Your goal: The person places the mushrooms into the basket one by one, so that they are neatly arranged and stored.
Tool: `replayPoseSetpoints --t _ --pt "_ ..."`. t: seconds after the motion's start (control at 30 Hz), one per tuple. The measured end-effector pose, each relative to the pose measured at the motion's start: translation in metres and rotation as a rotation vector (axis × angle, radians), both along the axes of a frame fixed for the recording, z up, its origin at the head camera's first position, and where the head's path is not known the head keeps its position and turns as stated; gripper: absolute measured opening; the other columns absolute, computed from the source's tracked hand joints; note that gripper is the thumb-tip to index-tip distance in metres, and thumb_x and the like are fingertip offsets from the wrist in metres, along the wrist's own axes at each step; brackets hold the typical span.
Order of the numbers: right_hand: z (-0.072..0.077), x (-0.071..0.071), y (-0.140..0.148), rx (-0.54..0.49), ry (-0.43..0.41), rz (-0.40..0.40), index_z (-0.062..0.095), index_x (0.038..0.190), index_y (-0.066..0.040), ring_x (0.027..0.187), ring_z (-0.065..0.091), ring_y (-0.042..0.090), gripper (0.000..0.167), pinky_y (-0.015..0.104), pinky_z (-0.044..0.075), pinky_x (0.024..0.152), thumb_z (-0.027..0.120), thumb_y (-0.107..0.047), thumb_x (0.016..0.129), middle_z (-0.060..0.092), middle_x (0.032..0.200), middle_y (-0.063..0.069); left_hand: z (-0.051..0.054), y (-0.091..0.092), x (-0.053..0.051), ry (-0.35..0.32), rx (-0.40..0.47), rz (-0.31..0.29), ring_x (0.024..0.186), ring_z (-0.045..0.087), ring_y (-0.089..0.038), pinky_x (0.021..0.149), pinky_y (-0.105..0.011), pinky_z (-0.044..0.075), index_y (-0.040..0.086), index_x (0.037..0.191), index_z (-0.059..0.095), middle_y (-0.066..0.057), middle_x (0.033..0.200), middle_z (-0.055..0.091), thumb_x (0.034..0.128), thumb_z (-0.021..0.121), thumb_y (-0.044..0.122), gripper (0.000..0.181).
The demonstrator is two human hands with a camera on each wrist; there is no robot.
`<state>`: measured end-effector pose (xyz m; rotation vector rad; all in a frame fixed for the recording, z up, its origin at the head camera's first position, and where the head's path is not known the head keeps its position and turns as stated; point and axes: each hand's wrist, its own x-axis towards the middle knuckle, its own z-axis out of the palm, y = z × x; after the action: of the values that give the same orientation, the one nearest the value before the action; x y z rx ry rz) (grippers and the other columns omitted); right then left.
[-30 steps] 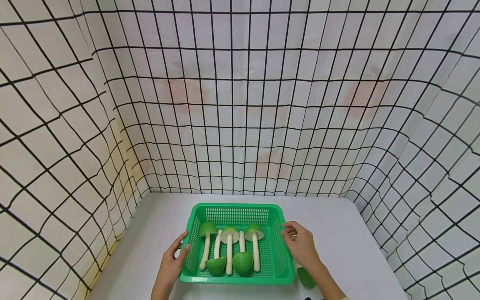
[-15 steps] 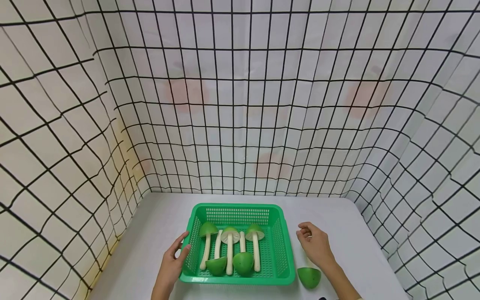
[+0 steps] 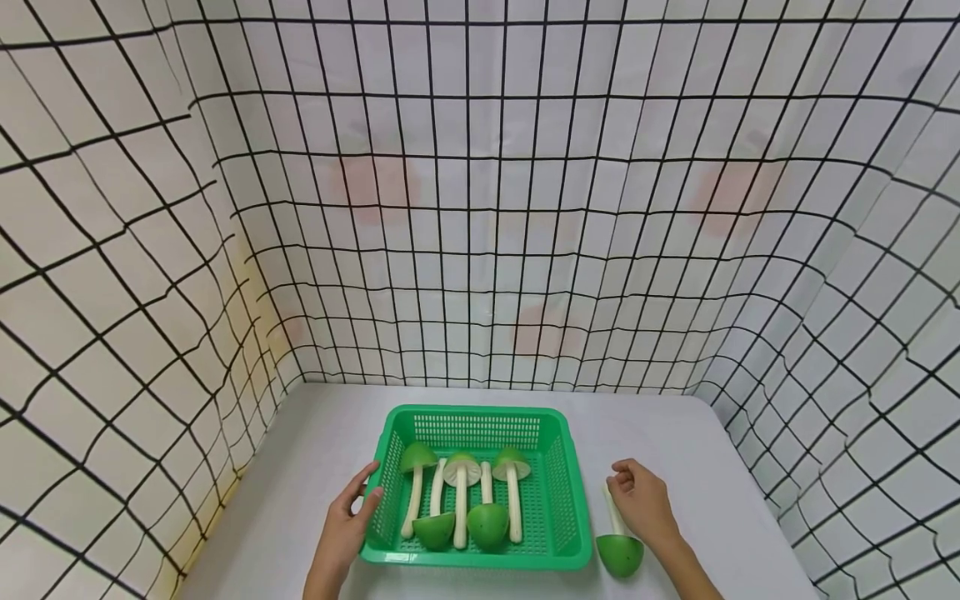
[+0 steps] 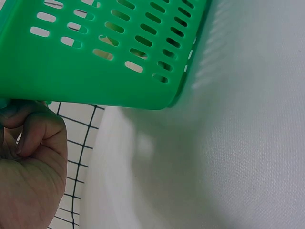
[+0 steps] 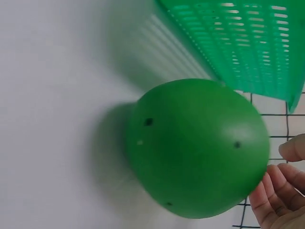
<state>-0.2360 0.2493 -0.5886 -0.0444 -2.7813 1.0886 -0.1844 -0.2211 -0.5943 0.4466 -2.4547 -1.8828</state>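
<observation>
Toy mushrooms, green-capped with pale stems, lie side by side in a green plastic basket [image 3: 558,483], caps alternating far and near. My left hand [image 3: 343,525] holds the basket's left rim; in the left wrist view its fingers are bent under the rim. Right of the basket, another mushroom [image 3: 620,556] lies on the table, cap toward me. My right hand [image 3: 647,504] is just over its stem, loosely bent. In the right wrist view, the cap [image 5: 198,148] covers the stem, and thumb and fingers [image 5: 281,191] stand apart; contact with the stem cannot be told.
The white table [image 3: 292,467] is enclosed by black grid netting [image 3: 495,275] at the back and both sides, with pale cloth behind it. Bare table surface lies left of the basket and beyond the right hand.
My right hand has moved from the basket's right rim rightward and toward me, over the loose mushroom, whose cap and stem now show more. My left hand and the basket have stayed in place.
</observation>
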Motion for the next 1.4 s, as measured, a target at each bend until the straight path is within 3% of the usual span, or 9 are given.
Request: replayPoseSetpoints --t 0.2,0.5,0.83,1.1,1.4 --pt "-0.014 0.002 0.005 0.02 -0.059 -0.028 0.068 0.12 0.001 0.09 0.066 0.019 0.03 0.032 0.054 0.075 0.069 -0.018 0.097 0.07 0.102 0.009 -0.001 0.0 0.001 0.0 -0.001 -0.004 0.092 0.056 -0.022 0.068 -0.028 0.052 0.029 0.153 0.05 -0.013 0.114 0.055 0.104 0.063 0.025 0.051" --pt "-0.02 0.009 0.008 0.031 -0.114 -0.001 0.062 0.127 0.005 0.093 0.067 0.026 0.044 0.042 0.057 0.077 0.073 -0.023 0.095 0.066 0.111 0.018 -0.001 0.0 0.001 0.005 -0.002 -0.004 0.09 0.056 -0.022 0.067 -0.029 0.053 0.03 0.153 0.05 -0.013 0.112 0.054 0.1041 0.063 0.025 0.051" --pt "-0.025 0.009 0.01 0.056 -0.162 0.012 0.061 0.125 0.005 0.089 0.066 0.022 0.047 0.039 0.055 0.073 0.077 -0.027 0.092 0.067 0.103 0.013 -0.001 0.0 0.001 0.007 -0.027 -0.005 0.095 0.054 -0.022 0.069 -0.028 0.051 0.029 0.153 0.049 -0.013 0.112 0.054 0.1044 0.062 0.024 0.051" --pt "-0.025 0.008 0.011 0.059 -0.247 0.013 0.06 0.125 0.007 0.087 0.065 0.023 0.051 0.038 0.054 0.07 0.077 -0.027 0.091 0.069 0.1 0.011 -0.001 0.0 0.0 0.007 -0.022 -0.008 0.097 0.053 -0.021 0.071 -0.028 0.051 0.029 0.153 0.05 -0.012 0.113 0.055 0.104 0.063 0.025 0.051" --pt "-0.026 0.01 0.014 0.068 -0.247 0.034 0.063 0.119 0.006 0.082 0.065 0.021 0.048 0.038 0.054 0.069 0.079 -0.028 0.089 0.069 0.092 0.007 -0.003 -0.001 -0.001 0.008 -0.022 -0.001 0.095 0.053 -0.021 0.069 -0.028 0.05 0.028 0.153 0.05 -0.012 0.112 0.055 0.1038 0.063 0.026 0.051"
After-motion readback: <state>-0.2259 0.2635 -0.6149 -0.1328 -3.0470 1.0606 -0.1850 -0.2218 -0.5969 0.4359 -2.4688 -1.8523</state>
